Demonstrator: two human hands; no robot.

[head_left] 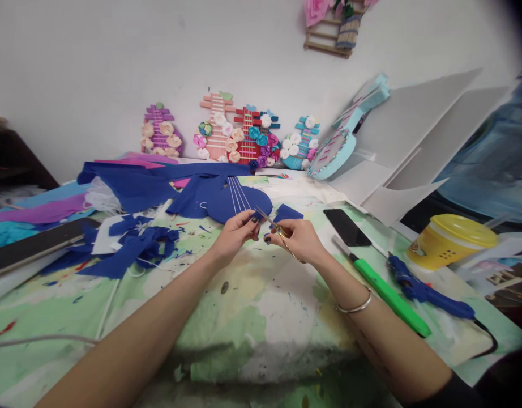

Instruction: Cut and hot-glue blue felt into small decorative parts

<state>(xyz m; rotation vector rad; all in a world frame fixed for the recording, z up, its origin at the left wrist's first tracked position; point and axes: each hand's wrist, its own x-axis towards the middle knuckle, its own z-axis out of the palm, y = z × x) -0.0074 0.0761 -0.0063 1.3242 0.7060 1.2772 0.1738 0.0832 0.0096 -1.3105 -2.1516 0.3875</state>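
My right hand (301,235) grips a pair of scissors (293,251) with gold-coloured handles, its blades pointing up and left. Close by on the left, my left hand (238,231) is pinched near the blade tips; whatever lies between its fingers is too small to make out. Just beyond both hands lies a dark blue guitar-shaped piece (218,203) with white strings stretched across it. A small blue offcut (289,212) rests on the table behind my right hand.
Blue scraps (129,249) are heaped at the left. On the right are a phone (347,227), a green-handled cutter (388,294), a blue glue gun (431,292) and a yellow tub (450,243). Several decorated guitars (246,133) lean against the wall.
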